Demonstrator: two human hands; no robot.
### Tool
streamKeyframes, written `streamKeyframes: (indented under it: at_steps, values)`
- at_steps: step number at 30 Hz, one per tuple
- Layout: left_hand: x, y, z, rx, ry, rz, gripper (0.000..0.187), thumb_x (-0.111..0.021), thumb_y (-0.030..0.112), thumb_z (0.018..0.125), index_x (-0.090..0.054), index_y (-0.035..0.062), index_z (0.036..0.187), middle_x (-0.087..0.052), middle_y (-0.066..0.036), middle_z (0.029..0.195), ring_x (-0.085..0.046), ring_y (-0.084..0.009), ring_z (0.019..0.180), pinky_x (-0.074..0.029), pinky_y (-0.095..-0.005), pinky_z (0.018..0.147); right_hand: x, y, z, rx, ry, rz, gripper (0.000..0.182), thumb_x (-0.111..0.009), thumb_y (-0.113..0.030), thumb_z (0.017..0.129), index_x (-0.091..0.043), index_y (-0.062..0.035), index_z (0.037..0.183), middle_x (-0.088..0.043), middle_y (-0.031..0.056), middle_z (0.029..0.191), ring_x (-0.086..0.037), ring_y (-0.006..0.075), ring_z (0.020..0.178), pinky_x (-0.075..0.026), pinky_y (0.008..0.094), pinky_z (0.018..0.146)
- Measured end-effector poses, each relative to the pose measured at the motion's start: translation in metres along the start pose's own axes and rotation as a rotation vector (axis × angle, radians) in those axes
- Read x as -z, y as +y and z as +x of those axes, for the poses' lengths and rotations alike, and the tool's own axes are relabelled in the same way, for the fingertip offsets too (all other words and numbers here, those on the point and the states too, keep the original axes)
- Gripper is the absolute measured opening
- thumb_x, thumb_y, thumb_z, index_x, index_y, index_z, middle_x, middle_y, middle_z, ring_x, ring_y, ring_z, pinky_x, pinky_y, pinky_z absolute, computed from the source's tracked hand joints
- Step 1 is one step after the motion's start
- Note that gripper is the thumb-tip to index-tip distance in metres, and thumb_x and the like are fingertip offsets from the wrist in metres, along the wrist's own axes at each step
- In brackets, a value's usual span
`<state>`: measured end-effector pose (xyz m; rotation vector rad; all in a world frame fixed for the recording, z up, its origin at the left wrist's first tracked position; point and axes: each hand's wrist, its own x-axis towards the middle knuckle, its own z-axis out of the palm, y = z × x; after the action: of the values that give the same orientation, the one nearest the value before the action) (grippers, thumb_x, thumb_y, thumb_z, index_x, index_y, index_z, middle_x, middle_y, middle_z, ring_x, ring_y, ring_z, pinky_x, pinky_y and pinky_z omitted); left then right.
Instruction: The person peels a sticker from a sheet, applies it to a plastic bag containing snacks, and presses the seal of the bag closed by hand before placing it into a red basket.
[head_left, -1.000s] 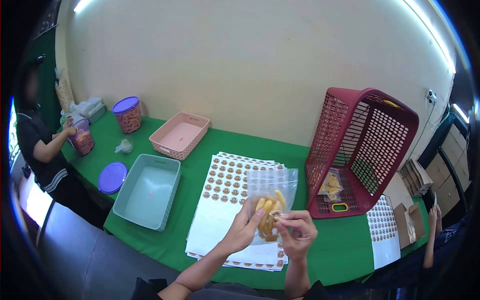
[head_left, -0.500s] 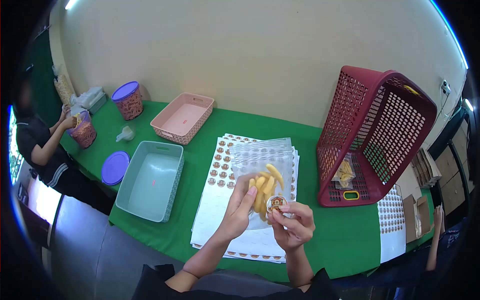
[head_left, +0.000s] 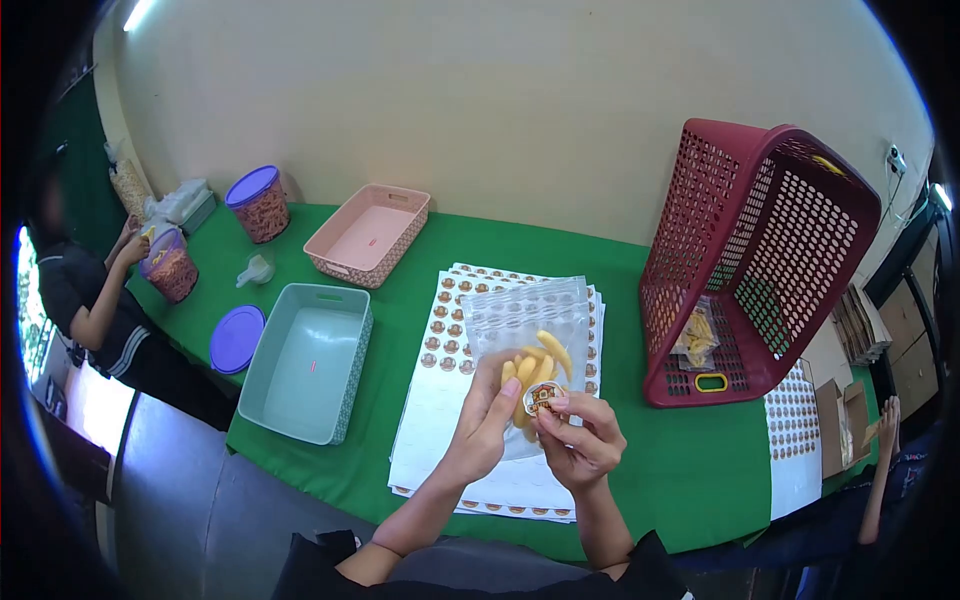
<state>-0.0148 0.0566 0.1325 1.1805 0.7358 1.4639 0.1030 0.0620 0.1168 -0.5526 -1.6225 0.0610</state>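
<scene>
My left hand [head_left: 482, 425] grips the left side of a clear zip bag [head_left: 520, 310] holding several yellow, finger-shaped snack pieces [head_left: 553, 350]. The thumb lies over the front of the bag. A round sticker [head_left: 541, 398] with a brown house-like print is pinched between the thumb and fingers of my right hand [head_left: 582, 440], overlapping the lower front of the bag in this view. Beneath both hands lies a stack of white sticker sheets [head_left: 425, 430], with rows of the same round stickers left along the edges.
A maroon basket [head_left: 690, 250] lies on its side at right, a filled bag [head_left: 697, 340] inside. Green tray [head_left: 300, 370], pink tray [head_left: 365, 235], purple lid [head_left: 237, 338] and snack tubs [head_left: 262, 212] stand left. One person [head_left: 95, 300] works far left; another person's hand [head_left: 888, 425] shows right.
The sticker in my right hand has shifted slightly left and up against the bag, and its tilt has changed. The whole view has shifted a little. My left hand keeps its hold.
</scene>
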Motion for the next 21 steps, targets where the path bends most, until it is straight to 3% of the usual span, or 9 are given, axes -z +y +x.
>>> streamKeyframes:
  at_steps: [6, 9, 12, 15, 16, 18, 19, 20, 21]
  values:
    - [0.000, 0.003, -0.005, -0.063, -0.062, 0.055, 0.032, -0.043, 0.008, 0.085, -0.031, 0.0000, 0.114, -0.042, -0.011, 0.105, -0.042, -0.0148, 0.100, -0.034, -0.0267, 0.085, 0.000, -0.004, -0.002, 0.014, 0.018, -0.089, 0.018, -0.069, 0.003, 0.060, -0.064, -0.0046, 0.075, -0.055, 0.0079, 0.085, -0.053, 0.0165, 0.071, -0.044, 0.0259, 0.060]
    - [0.000, 0.001, -0.007, -0.046, -0.049, 0.046, 0.034, -0.045, 0.007, 0.084, -0.031, 0.0001, 0.114, -0.042, -0.011, 0.105, -0.043, -0.0151, 0.099, -0.035, -0.0270, 0.085, 0.012, -0.010, 0.004, 0.054, -0.093, -0.171, 0.017, -0.069, -0.002, 0.059, -0.065, -0.0056, 0.075, -0.055, 0.0083, 0.084, -0.050, 0.0158, 0.071, -0.041, 0.0275, 0.061]
    - [0.005, -0.001, -0.011, -0.037, -0.036, 0.045, 0.034, -0.046, 0.008, 0.084, -0.031, 0.0000, 0.114, -0.042, -0.011, 0.105, -0.043, -0.0153, 0.099, -0.035, -0.0274, 0.086, 0.023, -0.016, 0.008, -0.053, -0.313, -0.130, 0.021, -0.072, -0.012, 0.058, -0.062, -0.0052, 0.075, -0.053, 0.0087, 0.081, -0.047, 0.0175, 0.071, -0.038, 0.0263, 0.062]
    - [0.010, -0.001, -0.019, -0.003, -0.081, 0.024, 0.035, -0.046, 0.008, 0.084, -0.031, 0.0001, 0.114, -0.042, -0.011, 0.105, -0.043, -0.0150, 0.100, -0.035, -0.0278, 0.086, 0.018, -0.006, -0.007, -0.394, 0.019, -0.042, 0.041, -0.075, -0.027, 0.057, -0.045, -0.0052, 0.074, -0.044, 0.0038, 0.069, -0.043, 0.0148, 0.068, -0.036, 0.0252, 0.058]
    - [0.011, -0.001, -0.022, 0.028, -0.111, 0.000, 0.035, -0.046, 0.008, 0.084, -0.031, 0.0002, 0.114, -0.042, -0.011, 0.106, -0.043, -0.0149, 0.100, -0.035, -0.0280, 0.086, 0.019, -0.006, -0.009, -0.387, 0.027, -0.050, 0.041, -0.075, -0.027, 0.057, -0.045, -0.0052, 0.074, -0.044, 0.0038, 0.069, -0.043, 0.0148, 0.068, -0.036, 0.0252, 0.058]
    - [0.012, 0.001, -0.029, 0.099, -0.157, -0.031, 0.033, -0.044, 0.011, 0.085, -0.032, 0.0006, 0.114, -0.043, -0.011, 0.105, -0.041, -0.0154, 0.101, -0.034, -0.0285, 0.087, 0.022, -0.008, -0.018, -0.708, -0.122, 0.141, 0.046, -0.075, -0.033, 0.057, -0.043, -0.0046, 0.075, -0.040, 0.0006, 0.066, -0.039, 0.0103, 0.062, -0.035, 0.0250, 0.054]
    - [0.014, -0.004, -0.032, 0.106, -0.188, 0.060, 0.032, -0.044, 0.012, 0.085, -0.033, 0.0007, 0.113, -0.043, -0.011, 0.105, -0.041, -0.0161, 0.101, -0.034, -0.0290, 0.087, 0.025, -0.007, -0.022, -0.791, -0.295, 0.178, 0.046, -0.073, -0.036, 0.061, -0.048, -0.0017, 0.078, -0.047, 0.0014, 0.068, -0.044, 0.0090, 0.062, -0.038, 0.0231, 0.056]
    - [0.015, -0.009, -0.036, 0.112, -0.220, 0.148, 0.031, -0.043, 0.014, 0.086, -0.035, 0.0007, 0.112, -0.043, -0.012, 0.105, -0.041, -0.0167, 0.102, -0.033, -0.0295, 0.087, 0.020, -0.012, -0.026, -0.907, -0.275, 0.447, 0.044, -0.068, -0.034, 0.068, -0.053, 0.0012, 0.088, -0.056, 0.0049, 0.073, -0.051, 0.0089, 0.068, -0.041, 0.0221, 0.061]
    - [0.013, -0.011, -0.040, 0.110, -0.193, 0.176, 0.032, -0.044, 0.018, 0.086, -0.037, 0.0007, 0.111, -0.044, -0.012, 0.105, -0.040, -0.0171, 0.102, -0.033, -0.0292, 0.087, 0.021, -0.017, -0.030, -0.908, -0.290, 0.450, 0.041, -0.065, -0.032, 0.071, -0.054, 0.0014, 0.093, -0.058, 0.0060, 0.076, -0.053, 0.0088, 0.071, -0.042, 0.0217, 0.063]
